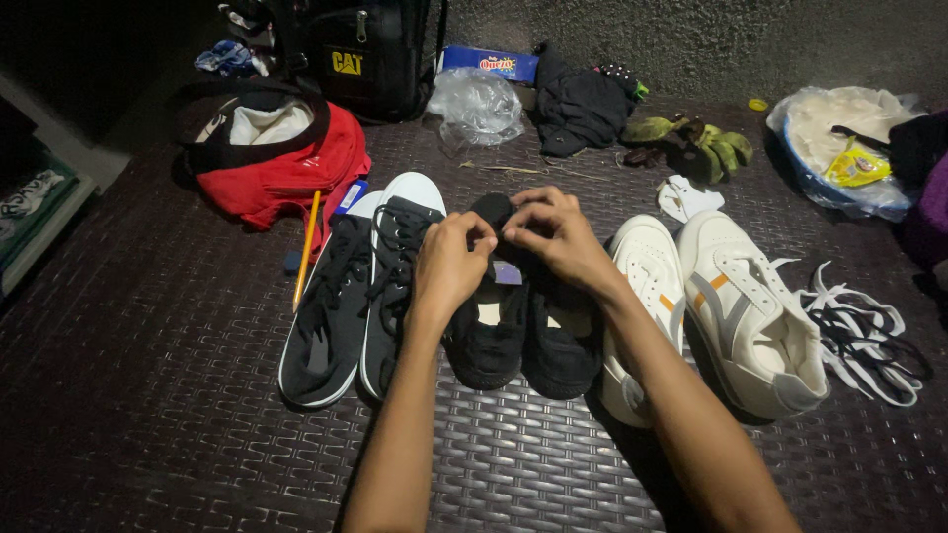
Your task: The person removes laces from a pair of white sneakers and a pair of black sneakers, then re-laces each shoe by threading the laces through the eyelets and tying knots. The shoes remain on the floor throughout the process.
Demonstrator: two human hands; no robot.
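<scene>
Black canvas shoes, two of them (523,331), lie side by side in the middle of the head view, on a dark woven mat (158,395). The left hand (452,259) and the right hand (555,232) meet over the upper part of this pair. The fingers of both hands are bent and pressed together at the tips, pinching something small and dark at the top of the shoes; what exactly they pinch is hard to make out, because the fingers cover it and the light is weak.

Left of this pair lie two black sneakers with white soles and black laces (360,286), so that makes two pairs of dark shoes. To the right are two white sneakers with grey and orange marks (731,306); the nearer one is partly hidden behind the right forearm. A heap of loose laces (869,331), white and dark, lies just beside the white pair; their number cannot be counted.

One orange pencil (307,247) lies near the black sneakers. Behind are one red bag (281,168), one black backpack (365,54) cut off by the top edge, one clear plastic bag (479,104), one dark cloth (583,104), and green gloves (701,143). At the far right, one blue basin with plastic (839,138) is partly in shadow.
</scene>
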